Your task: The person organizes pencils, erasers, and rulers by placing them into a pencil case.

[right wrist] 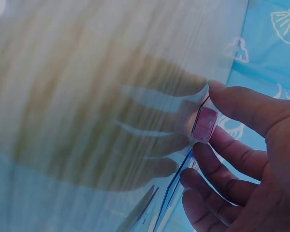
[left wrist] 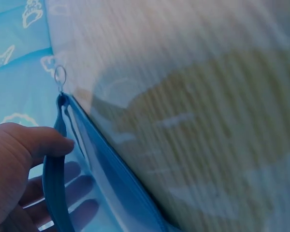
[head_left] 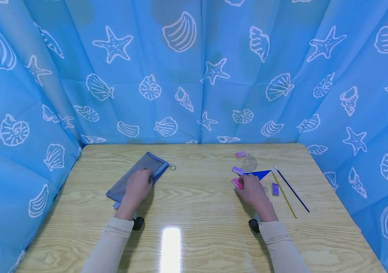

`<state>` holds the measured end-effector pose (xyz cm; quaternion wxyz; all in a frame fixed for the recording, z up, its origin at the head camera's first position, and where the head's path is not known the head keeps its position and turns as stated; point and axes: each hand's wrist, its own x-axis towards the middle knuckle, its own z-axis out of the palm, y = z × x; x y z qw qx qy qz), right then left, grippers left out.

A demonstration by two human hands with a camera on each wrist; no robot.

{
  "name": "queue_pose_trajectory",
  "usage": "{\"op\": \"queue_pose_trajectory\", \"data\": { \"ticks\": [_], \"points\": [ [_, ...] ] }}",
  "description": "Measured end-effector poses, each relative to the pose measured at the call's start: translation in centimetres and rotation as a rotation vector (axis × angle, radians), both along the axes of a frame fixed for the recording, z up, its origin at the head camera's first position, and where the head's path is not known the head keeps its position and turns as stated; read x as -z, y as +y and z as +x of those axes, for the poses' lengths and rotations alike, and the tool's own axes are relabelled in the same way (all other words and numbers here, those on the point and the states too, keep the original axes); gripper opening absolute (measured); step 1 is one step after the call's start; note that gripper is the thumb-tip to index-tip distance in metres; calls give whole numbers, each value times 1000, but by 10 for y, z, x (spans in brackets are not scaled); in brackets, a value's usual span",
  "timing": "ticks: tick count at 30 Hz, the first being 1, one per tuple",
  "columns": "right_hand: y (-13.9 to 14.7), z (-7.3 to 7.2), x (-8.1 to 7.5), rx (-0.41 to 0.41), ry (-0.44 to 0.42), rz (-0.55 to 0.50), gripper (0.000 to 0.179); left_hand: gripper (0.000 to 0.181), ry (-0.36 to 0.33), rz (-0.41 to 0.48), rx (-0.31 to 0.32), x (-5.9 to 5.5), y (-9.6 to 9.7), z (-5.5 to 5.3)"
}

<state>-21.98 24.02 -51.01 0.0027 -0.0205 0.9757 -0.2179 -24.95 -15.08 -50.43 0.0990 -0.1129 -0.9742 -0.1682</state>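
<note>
A blue mesh zip pouch [head_left: 123,185] lies on the left of the table, a ring on its zip end. My left hand [head_left: 139,184] is over it; in the left wrist view the thumb and fingers pinch one edge of its mouth [left wrist: 54,186], which gapes apart from the other edge. On the right, my right hand [head_left: 252,191] holds a small pink eraser [head_left: 237,184] at its fingertips, low over the table. The same eraser [right wrist: 205,124] shows between thumb and fingers in the right wrist view. Just beyond lies a lilac eraser [head_left: 237,170].
A blue set square [head_left: 262,174] lies partly under the right hand. Behind it are a clear protractor [head_left: 250,163] and another pink eraser [head_left: 240,154]. To the right lie a purple block [head_left: 275,189], a yellow pencil [head_left: 285,195] and a dark pencil [head_left: 292,189]. A patterned curtain [head_left: 180,76] surrounds the table.
</note>
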Motion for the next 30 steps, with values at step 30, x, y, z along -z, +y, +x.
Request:
{"op": "queue_pose_trajectory", "data": {
  "ticks": [30],
  "points": [
    [-1,0,-2,-4,-64,24,18,25,-312,380,93,-14,-13,-13]
  ]
}}
